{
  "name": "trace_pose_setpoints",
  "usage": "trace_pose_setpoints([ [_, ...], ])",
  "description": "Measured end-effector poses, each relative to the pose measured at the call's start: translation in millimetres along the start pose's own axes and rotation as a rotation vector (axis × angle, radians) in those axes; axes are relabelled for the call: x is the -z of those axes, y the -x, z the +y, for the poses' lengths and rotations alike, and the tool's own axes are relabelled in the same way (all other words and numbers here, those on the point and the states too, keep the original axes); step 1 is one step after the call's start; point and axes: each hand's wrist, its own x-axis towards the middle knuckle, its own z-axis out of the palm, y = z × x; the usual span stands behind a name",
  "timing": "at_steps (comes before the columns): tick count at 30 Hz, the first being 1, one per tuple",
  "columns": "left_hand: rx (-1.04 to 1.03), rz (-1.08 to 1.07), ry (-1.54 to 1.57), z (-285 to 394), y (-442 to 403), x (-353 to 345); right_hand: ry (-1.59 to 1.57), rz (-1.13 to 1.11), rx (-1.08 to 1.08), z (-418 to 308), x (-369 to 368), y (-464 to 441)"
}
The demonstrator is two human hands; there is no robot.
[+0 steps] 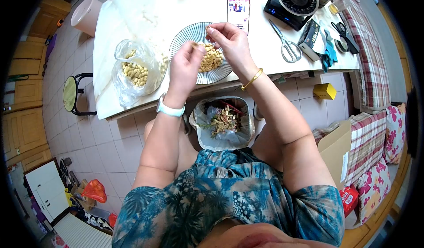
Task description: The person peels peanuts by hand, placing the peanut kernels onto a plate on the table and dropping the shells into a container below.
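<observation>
Over a striped round plate (pixel 182 32), my two hands are raised close together. My left hand (pixel 185 66), with a pale watch on its wrist, is closed on a small brownish piece of peanut shell (pixel 194 45), slightly blurred. My right hand (pixel 234 44), with a gold bangle, pinches another small bit of shell (pixel 208 27) at its fingertips. Shelled peanuts (pixel 211 60) are heaped on the plate beneath, partly hidden by both hands. Left of the plate, a clear plastic bag (pixel 123 89) stands open, holding unshelled peanuts (pixel 135 73).
Below the table edge, between my knees, a lined bin (pixel 201 137) holds peanut shells and plant scraps. A phone (pixel 238 11), scissors (pixel 289 49), a small box (pixel 310 38) and a black appliance (pixel 293 2) occupy the table's right side. A stool (pixel 70 93) stands left.
</observation>
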Motion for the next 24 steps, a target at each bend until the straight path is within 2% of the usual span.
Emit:
trace_pose_setpoints([
  [1, -0.009, -0.150, -0.044, 9.7, 9.4, -3.5, 0.007, -0.008, -0.007, -2.0, 4.3, -2.1],
  [2, 0.095, -0.376, -0.223, 19.5, 16.0, -0.5, 0.016, -0.012, -0.017, -3.7, 7.8, -3.2],
  [4, 0.202, -0.735, -0.269, 33.4, 30.4, -12.0, 0.002, -0.013, -0.026, -10.6, 9.8, -2.0],
  [6, 0.072, -0.947, -0.384, 19.6, 44.9, -21.4, -0.022, -0.051, -0.016, -10.9, 9.1, -2.1],
  [8, 0.075, -1.086, -0.670, 9.7, 54.2, -26.6, -0.025, -0.067, -0.012, -7.9, 7.9, -2.7],
  [14, 0.089, -1.118, -0.924, -3.5, 64.4, -27.3, 0.033, -0.107, 0.002, -5.3, 1.4, -2.8],
  [16, 0.048, -1.019, -0.878, -4.7, 63.3, -27.9, 0.056, -0.127, -0.002, -3.9, -0.2, -2.4],
  [19, 0.027, -1.002, -0.780, 6.8, 54.3, -24.5, 0.205, -0.137, 0.072, -6.8, -0.6, 1.0],
  [23, 0.038, -0.983, -0.604, 14.3, 47.1, -21.4, 0.215, -0.134, 0.069, -3.3, -0.3, 0.1],
  [24, 0.145, -0.984, -0.471, 17.4, 43.7, -20.9, 0.210, -0.135, 0.063, -3.8, -0.3, -0.1],
])
